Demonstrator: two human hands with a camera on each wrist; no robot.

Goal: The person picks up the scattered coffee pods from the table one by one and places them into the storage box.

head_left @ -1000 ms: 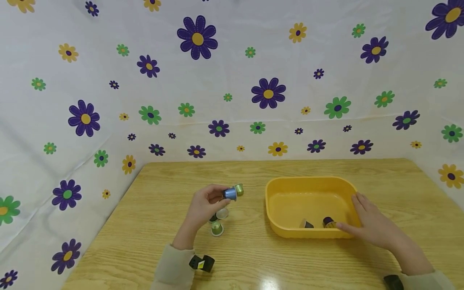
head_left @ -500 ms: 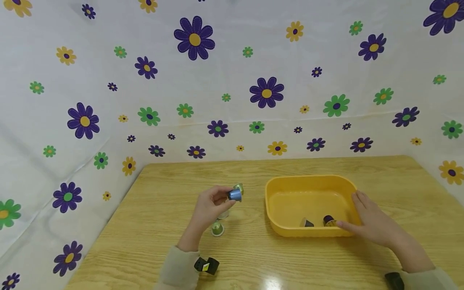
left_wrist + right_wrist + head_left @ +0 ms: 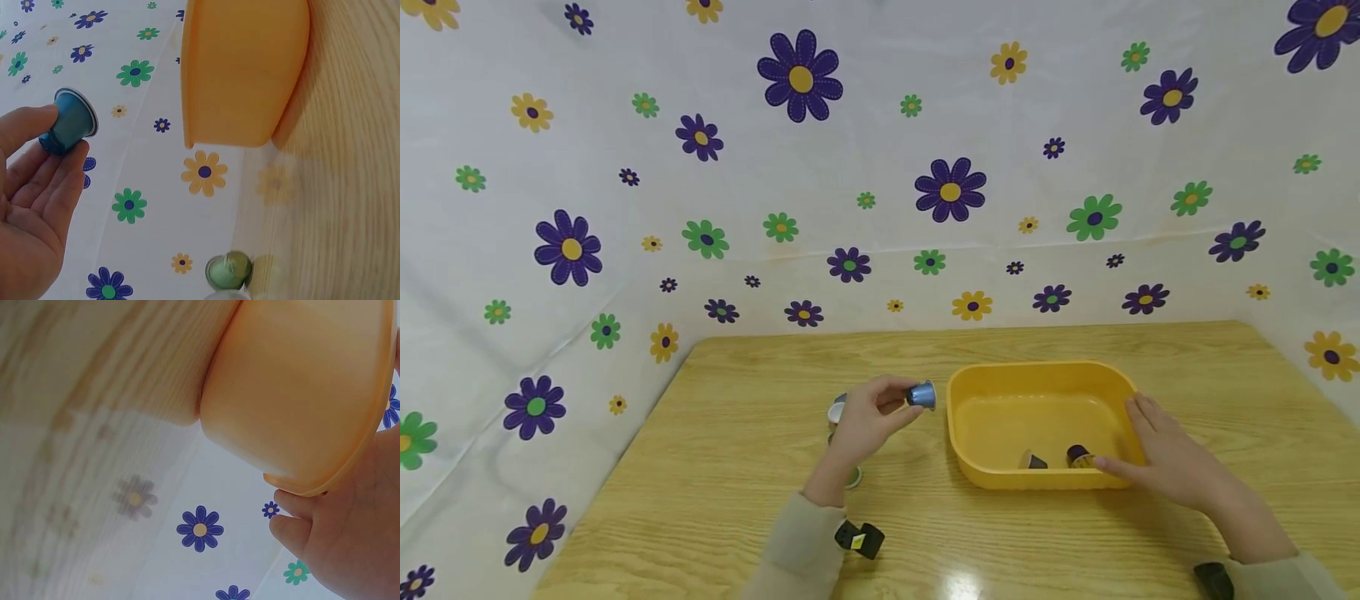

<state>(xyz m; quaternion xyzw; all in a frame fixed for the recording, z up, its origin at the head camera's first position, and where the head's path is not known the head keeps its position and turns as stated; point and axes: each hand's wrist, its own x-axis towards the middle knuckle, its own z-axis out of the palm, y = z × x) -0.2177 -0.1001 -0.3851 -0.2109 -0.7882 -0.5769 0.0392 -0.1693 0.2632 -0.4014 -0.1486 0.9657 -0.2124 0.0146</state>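
Note:
My left hand pinches a blue coffee capsule between thumb and fingers, just left of the yellow basin. In the left wrist view the capsule lies tilted, its wide rim facing away from the palm. My right hand rests on the basin's right front corner, fingers along the right rim and thumb over the front rim. Inside the basin lie a dark capsule with a pale lid and a dark purple and yellow capsule, partly hidden by the front wall and thumb.
Behind my left hand are loose capsules, mostly hidden: one shows a white lid, another a pale rim. A green capsule shows in the left wrist view. The wooden table meets a flower-print cloth at back and sides.
My left hand has carried the blue capsule right, toward the basin, and now covers part of the loose capsules. My right hand has stayed on the basin.

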